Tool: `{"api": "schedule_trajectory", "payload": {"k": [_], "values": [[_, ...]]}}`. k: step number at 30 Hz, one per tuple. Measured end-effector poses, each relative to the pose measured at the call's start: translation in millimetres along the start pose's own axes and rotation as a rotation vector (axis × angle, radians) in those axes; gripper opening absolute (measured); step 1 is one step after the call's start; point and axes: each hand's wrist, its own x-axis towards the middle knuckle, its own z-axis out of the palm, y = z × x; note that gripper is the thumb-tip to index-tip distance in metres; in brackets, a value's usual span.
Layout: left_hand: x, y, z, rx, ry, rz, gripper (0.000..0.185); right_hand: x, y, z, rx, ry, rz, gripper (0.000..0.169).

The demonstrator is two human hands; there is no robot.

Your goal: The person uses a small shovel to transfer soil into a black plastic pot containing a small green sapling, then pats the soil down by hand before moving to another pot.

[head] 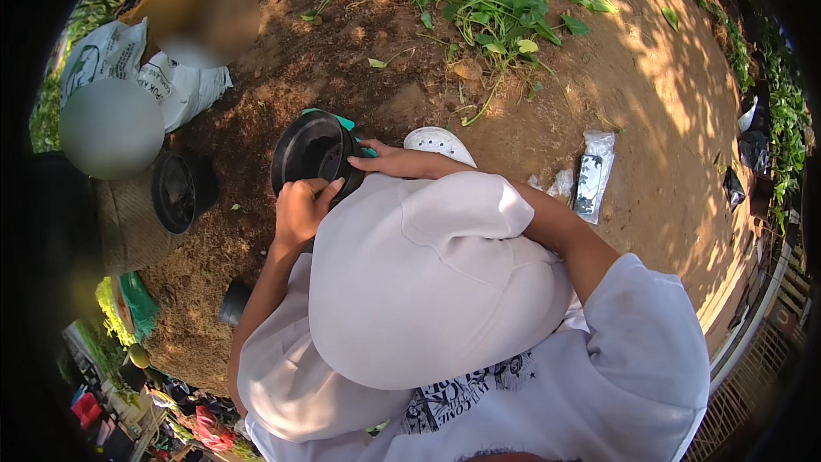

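A black plastic plant pot (308,147) is tilted in front of my knees, its open mouth facing up and to the left. My left hand (301,208) grips its near rim with thumb and fingers. On the pot's right side, my right hand (385,159) holds the wall with the thumb near the rim. The inside of the pot is dark, and I cannot tell whether soil is in it. Behind it shows part of a teal plastic thing (343,120), mostly hidden. A white clog with holes (439,141) is just beyond my right forearm.
Another black pot (174,192) holding dark material lies left, beside printed white sacks (192,93). A smaller dark pot (235,303) is near my left forearm. Green leafy cuttings (500,9) lie ahead. To the right, a smartphone (587,183) rests on clear plastic.
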Motion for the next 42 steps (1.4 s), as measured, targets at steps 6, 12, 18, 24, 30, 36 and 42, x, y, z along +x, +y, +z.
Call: {"api": "schedule_trajectory", "payload": {"k": [6,12,18,24,30,36,42], "values": [[9,16,6,0.025,-0.047,-0.080,0.040,-25,-9,7,0.105,0.047,-0.055,0.102],[11,7,14,-0.054,-0.037,-0.142,0.042,-19,-12,5,-0.026,0.104,-0.171,0.101],[11,-8,27,-0.061,-0.002,-0.138,0.045,-21,-5,5,-0.091,0.117,-0.214,0.093],[5,-25,33,-0.086,0.064,-0.201,0.050,-14,-10,12,-0.242,0.178,-0.253,0.092],[3,-21,35,-0.004,0.128,-0.130,0.053,-25,-14,11,-0.318,0.211,-0.201,0.090],[3,8,-5,-0.108,0.068,-0.161,0.055,-28,5,3,-0.325,0.127,-0.200,0.086],[8,26,-72,-0.054,0.102,-0.133,0.054,-29,18,-6,-0.332,0.254,-0.153,0.066]]}}
